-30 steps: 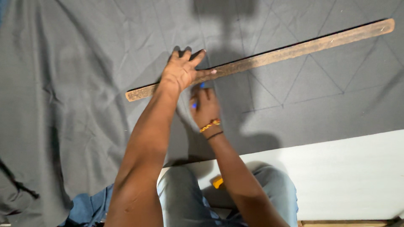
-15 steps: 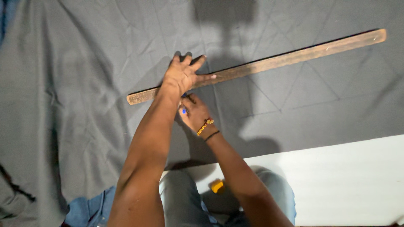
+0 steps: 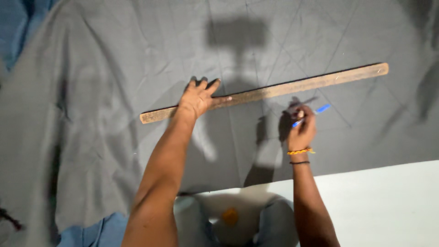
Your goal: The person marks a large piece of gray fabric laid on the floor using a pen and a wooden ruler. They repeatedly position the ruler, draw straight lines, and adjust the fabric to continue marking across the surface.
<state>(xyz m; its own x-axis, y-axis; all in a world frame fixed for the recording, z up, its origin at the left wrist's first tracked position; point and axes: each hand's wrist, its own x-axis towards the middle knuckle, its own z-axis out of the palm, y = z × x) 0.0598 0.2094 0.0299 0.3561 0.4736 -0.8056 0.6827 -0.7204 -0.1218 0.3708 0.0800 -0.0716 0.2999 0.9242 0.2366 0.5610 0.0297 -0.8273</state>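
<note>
Our left hand [image 3: 197,97] lies palm down on the long wooden straightedge [image 3: 292,87], fingers spread flat, pressing it against the grey cloth [image 3: 91,114] near its left end. Our right hand [image 3: 301,130] is well apart from the left, just below the middle of the stick, fingers curled tight around a blue marker [image 3: 315,113] whose tip points up and to the right, close to the lower edge of the wood; whether the tip touches the cloth we cannot tell. A yellow beaded band and a dark cord [image 3: 300,156] sit on that wrist. The straightedge runs slantwise across the cloth, low on the left and rising to the right. Faint chalk lines [image 3: 274,41] cross the cloth above and beside it, and shadows of the arms fall on the fabric below the stick. A pale surface [image 3: 388,201] borders the cloth at lower right. Blue fabric [image 3: 18,27] shows at the upper left corner.
</note>
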